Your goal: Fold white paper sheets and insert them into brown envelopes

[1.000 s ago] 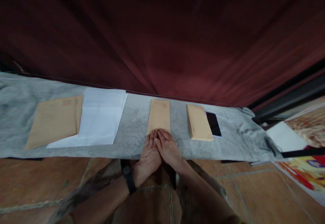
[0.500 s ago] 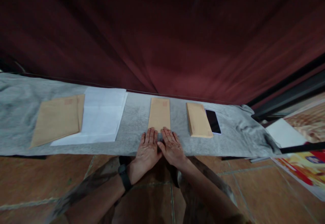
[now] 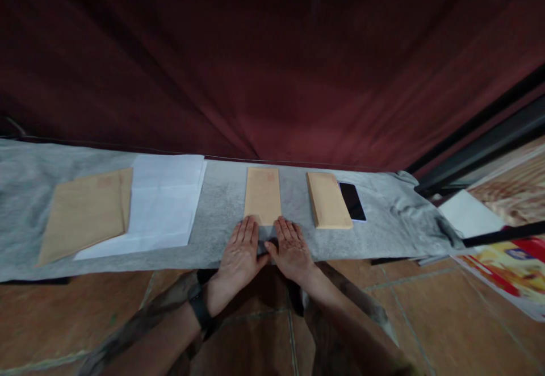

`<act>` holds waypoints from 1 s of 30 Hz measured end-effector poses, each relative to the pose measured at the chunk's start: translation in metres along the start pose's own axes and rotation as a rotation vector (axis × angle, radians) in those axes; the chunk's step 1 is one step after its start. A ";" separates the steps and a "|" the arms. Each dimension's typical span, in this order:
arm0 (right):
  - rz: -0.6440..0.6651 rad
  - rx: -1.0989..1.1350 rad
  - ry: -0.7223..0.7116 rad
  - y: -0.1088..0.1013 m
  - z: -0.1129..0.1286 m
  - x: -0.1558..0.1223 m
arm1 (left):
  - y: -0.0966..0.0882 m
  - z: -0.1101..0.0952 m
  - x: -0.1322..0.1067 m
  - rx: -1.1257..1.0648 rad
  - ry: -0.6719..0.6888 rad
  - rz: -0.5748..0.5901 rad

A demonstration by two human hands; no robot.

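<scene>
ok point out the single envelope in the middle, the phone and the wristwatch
Middle envelope (image 3: 263, 196), head view: the centre of its face, beyond the fingers (image 3: 246, 229).
Phone (image 3: 352, 201), head view: the middle of its dark front.
Wristwatch (image 3: 199, 308), head view: its dark strap.

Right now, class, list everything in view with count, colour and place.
Single envelope: one, brown, centre
Envelope stack: count unclear, brown, right
Phone: one, dark screen, right of the stack
Large envelopes: at least two, brown, left
Paper sheets: at least two, white, partly under those
Cloth: one, grey, beneath all these
Hanging fabric: one, dark red, behind
Floor tiles: several, reddish, below
Printed item: one, red and yellow, lower right
Flat panel: one, white, far right
Bars: several, dark, right
Watch: one, dark, left wrist
Left hand: one, at the single envelope's near left corner
Right hand: one, at its near right corner
</scene>
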State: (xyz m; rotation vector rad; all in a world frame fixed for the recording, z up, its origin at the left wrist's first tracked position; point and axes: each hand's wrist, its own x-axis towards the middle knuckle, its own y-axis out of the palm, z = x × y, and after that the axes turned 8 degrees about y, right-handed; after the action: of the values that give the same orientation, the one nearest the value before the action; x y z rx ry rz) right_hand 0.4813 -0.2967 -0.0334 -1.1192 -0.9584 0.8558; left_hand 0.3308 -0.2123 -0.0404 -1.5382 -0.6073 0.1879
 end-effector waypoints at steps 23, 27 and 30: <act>0.192 0.191 -0.051 -0.005 0.005 0.006 | 0.008 0.001 0.005 -0.022 0.088 0.020; 0.183 0.130 -0.025 -0.007 0.002 0.003 | 0.007 0.002 0.005 -0.013 0.096 0.030; 0.167 0.100 -0.013 -0.010 0.002 0.003 | 0.006 0.002 0.005 -0.004 0.099 0.033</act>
State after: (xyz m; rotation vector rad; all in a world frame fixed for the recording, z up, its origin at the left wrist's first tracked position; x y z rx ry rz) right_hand 0.4811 -0.2959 -0.0224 -1.1194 -0.8311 1.0365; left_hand 0.3357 -0.2073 -0.0446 -1.5522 -0.5048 0.1345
